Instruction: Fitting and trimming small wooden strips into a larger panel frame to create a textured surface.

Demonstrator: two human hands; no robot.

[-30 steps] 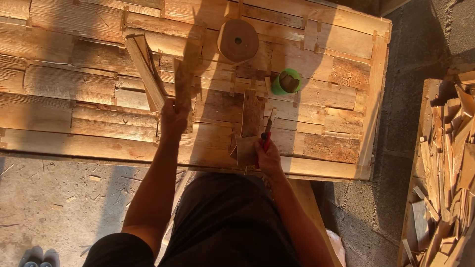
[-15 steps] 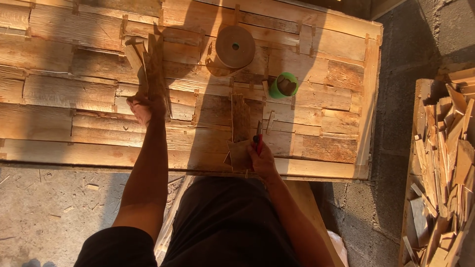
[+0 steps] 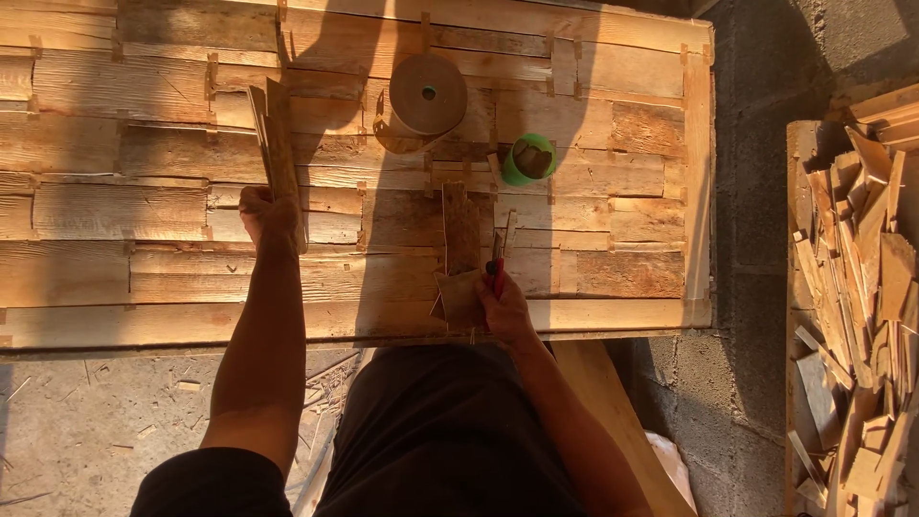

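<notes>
While the right hand [image 3: 500, 304] stays low at the near edge of the wooden panel [image 3: 622, 278], the left hand [image 3: 268, 213] has travelled; a second ago it stood close to the body's midline with a bundle of thin wood strips [image 3: 276, 144] raised beside the right hand, half a second ago it was already out to the left, and now it rests further left again, its fingers closed around the lower end of the strips; the bundle stands tilted, its top leaning away from the person, its foot at the hand, which lies on or just over the boards; whether the strips touch the panel I cannot tell.

The right hand has hardly shifted over the same span; it is closed on a red-handled tool [image 3: 496, 270], whose kind is too small to make out, and its fingers also press a short brown piece of wood [image 3: 459, 297] at the panel's near edge; a longer upright slat [image 3: 460, 228] lies just beyond that piece, touching or nearly touching it.

So the strips have been carried off to one side, well apart from the spot where the right hand works; the two hands are now doing separate things, one parking or steadying stock, the other holding piece and tool together.

Further up the panel a roll of brown tape [image 3: 428, 94] lies flat, and a green cup [image 3: 529, 159] stands to its right; a heap of wood offcuts [image 3: 857, 287] fills the right side, over the block wall [image 3: 747, 191].
</notes>
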